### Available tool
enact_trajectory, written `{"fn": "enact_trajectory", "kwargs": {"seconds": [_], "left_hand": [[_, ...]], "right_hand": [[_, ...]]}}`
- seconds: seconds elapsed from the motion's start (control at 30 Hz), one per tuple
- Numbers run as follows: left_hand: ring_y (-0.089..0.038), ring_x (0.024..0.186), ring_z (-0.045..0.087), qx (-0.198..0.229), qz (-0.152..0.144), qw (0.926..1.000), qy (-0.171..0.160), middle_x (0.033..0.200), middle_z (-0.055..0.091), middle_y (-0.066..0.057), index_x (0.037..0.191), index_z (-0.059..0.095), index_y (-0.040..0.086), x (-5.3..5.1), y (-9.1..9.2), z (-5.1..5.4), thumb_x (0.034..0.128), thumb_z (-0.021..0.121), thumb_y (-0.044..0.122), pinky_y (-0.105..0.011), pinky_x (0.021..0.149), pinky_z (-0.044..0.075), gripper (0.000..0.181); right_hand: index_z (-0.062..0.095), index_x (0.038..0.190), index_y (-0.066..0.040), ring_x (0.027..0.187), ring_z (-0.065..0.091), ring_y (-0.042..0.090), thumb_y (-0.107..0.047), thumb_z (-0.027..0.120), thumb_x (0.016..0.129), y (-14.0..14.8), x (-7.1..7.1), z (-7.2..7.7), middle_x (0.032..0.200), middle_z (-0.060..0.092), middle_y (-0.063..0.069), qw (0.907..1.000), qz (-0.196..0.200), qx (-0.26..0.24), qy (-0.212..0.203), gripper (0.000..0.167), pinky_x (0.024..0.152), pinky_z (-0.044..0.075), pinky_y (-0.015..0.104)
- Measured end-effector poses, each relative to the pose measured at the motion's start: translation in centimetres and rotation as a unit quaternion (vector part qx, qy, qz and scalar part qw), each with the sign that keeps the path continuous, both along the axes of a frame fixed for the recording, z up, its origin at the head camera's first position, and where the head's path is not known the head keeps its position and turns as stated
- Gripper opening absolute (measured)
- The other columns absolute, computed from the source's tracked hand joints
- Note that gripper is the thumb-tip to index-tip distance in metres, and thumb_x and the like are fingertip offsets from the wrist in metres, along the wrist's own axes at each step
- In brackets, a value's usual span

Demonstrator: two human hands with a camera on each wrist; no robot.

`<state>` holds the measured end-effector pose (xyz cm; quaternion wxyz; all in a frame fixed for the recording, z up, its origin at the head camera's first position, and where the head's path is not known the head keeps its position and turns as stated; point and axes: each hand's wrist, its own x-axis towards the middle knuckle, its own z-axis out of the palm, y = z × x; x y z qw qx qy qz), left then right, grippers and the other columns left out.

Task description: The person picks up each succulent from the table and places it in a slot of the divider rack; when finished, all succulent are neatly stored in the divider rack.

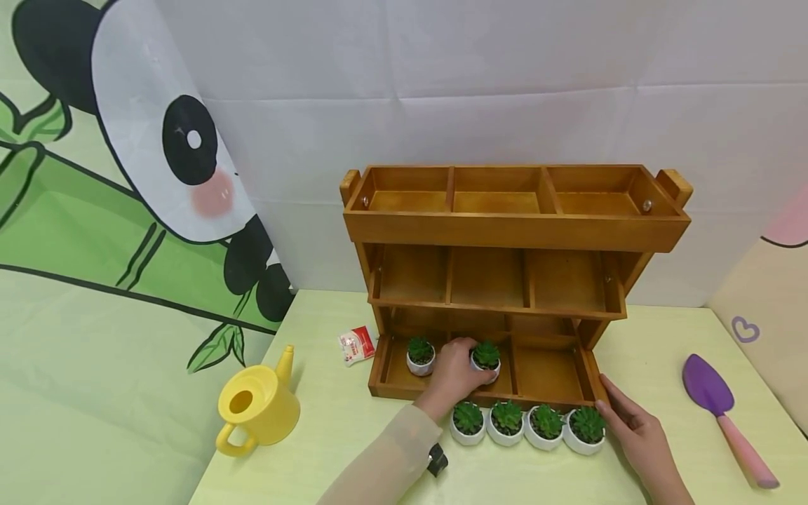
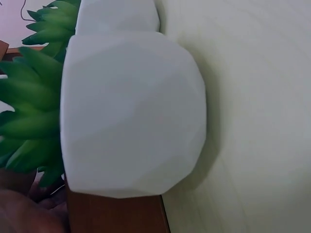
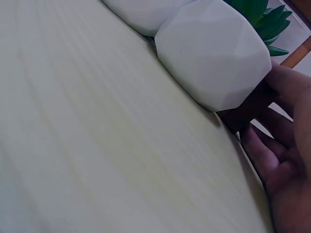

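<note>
In the head view the left hand (image 1: 456, 370) grips a small potted succulent (image 1: 486, 355) in the middle compartment of the wooden shelf's bottom tray (image 1: 549, 372). Another potted succulent (image 1: 420, 356) stands in that tray's left compartment. The right hand (image 1: 642, 436) touches the tray's right end, thumb at the front corner and fingers along the side. Several white pots with succulents (image 1: 506, 423) stand in a row before the tray. One white pot (image 2: 131, 114) fills the left wrist view. The right wrist view has a pot (image 3: 214, 56) beside the right hand (image 3: 286, 150).
The shelf's upper tray (image 1: 517, 230) and middle tray (image 1: 499, 277) overhang the bottom one. A yellow watering can (image 1: 260, 407) and a red-white packet (image 1: 357, 345) are on the left. A purple trowel with a pink handle (image 1: 745, 449) lies at the right.
</note>
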<state>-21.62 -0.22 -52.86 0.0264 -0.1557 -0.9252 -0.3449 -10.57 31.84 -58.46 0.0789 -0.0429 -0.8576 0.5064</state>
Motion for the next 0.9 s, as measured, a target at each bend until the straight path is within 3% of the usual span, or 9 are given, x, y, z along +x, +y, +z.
{"fn": "enact_trajectory", "kwargs": {"seconds": [0.47,0.9], "left_hand": [[-0.027,0.102,0.068,0.006,0.016,0.9997,-0.018,0.111,0.071,-0.010,0.117,0.071,0.002,0.08,0.32,0.18,0.0774,0.095,0.032,-0.037,0.088,0.059,0.056],[-0.025,0.102,0.067,-0.005,0.001,0.9998,-0.020,0.109,0.070,-0.007,0.117,0.071,0.005,0.05,0.19,0.39,0.0752,0.096,0.027,-0.038,0.091,0.057,0.053]], "right_hand": [[0.045,0.159,-0.017,0.120,0.041,-0.022,-0.035,0.060,0.108,-0.02,0.08,0.09,0.156,0.044,0.009,1.0000,0.002,-0.004,0.001,0.056,0.092,0.040,0.002],[0.046,0.159,-0.017,0.119,0.040,-0.022,-0.036,0.060,0.108,-0.07,0.02,0.13,0.156,0.044,0.010,1.0000,-0.001,-0.004,-0.004,0.057,0.092,0.040,0.001]]}}
